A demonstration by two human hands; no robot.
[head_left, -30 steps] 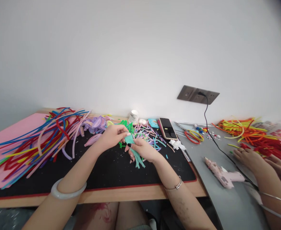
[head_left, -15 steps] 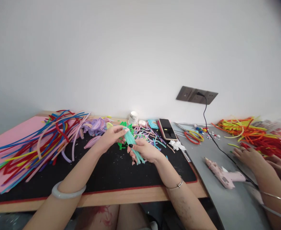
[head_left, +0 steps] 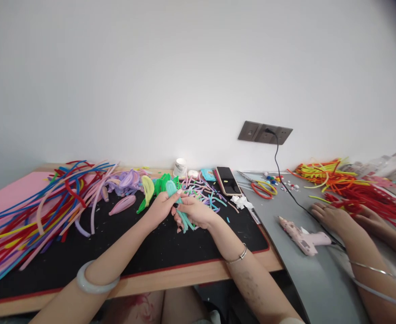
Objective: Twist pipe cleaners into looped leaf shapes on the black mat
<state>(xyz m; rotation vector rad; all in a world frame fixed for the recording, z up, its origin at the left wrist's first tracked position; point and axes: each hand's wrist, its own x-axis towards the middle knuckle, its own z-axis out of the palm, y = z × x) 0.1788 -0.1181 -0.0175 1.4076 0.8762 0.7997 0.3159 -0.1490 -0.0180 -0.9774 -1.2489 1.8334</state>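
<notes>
A bundle of teal pipe cleaners [head_left: 172,189] is held above the black mat [head_left: 143,252], its rounded end up and its loose ends hanging down to the right. My left hand [head_left: 162,207] is closed on the bundle from the left. My right hand [head_left: 194,210] grips its lower part, thumb across the strands. Just behind the hands lie bright green looped pieces [head_left: 162,183] and a yellow-green piece [head_left: 147,189]. Cut pastel pieces [head_left: 201,188] are scattered behind my right hand.
Long coloured pipe cleaners [head_left: 72,193] cover the left side. A pink looped piece [head_left: 122,204], paper cup [head_left: 180,167], phone [head_left: 228,181], scissors [head_left: 262,189] and corded glue gun [head_left: 304,236] lie around. Another person's hands [head_left: 333,218] touch red pipe cleaners [head_left: 373,202] at right.
My left hand has moved down the teal bundle, closer to my right hand. The bundle's top is now a rounded loop above the fingers. The view has shifted slightly right.
</notes>
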